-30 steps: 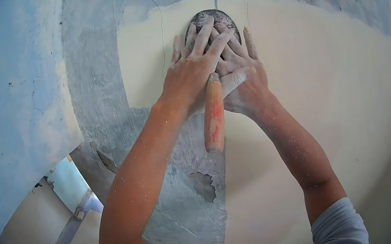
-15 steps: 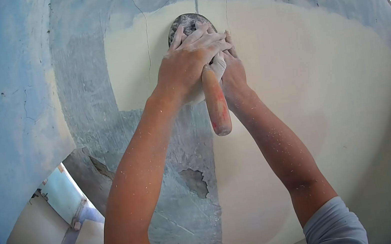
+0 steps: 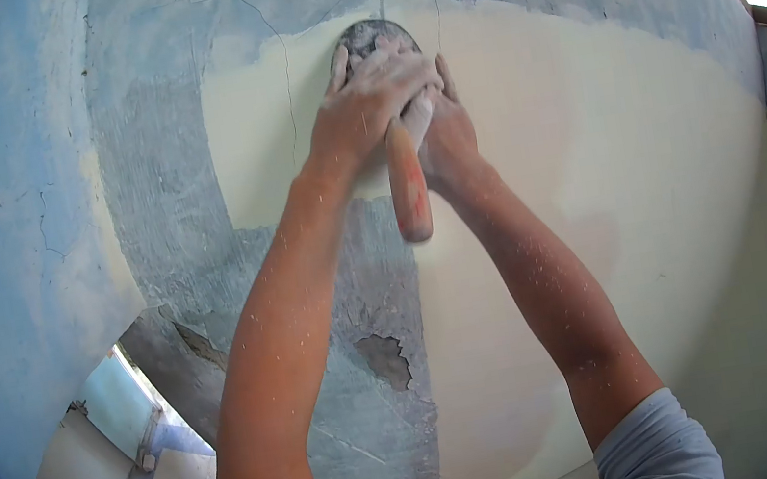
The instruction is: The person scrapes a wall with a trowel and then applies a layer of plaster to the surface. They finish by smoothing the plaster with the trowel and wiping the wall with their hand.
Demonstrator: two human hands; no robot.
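Fingers of left hand lie flat, unclenched, over right hand and trowel; right-hand grip unclear. Trowel at wall, long axis near vertical: blade above, handle below fingers, between forearms.

The left hand overlaps the right hand on the trowel, which is against the wall, handle down. Pale coating spreads right of the trowel; a chipped patch lies below it.

The wall is softly lit; bright glare enters upper right, shadow darkens its lower right, edges curve strongly.
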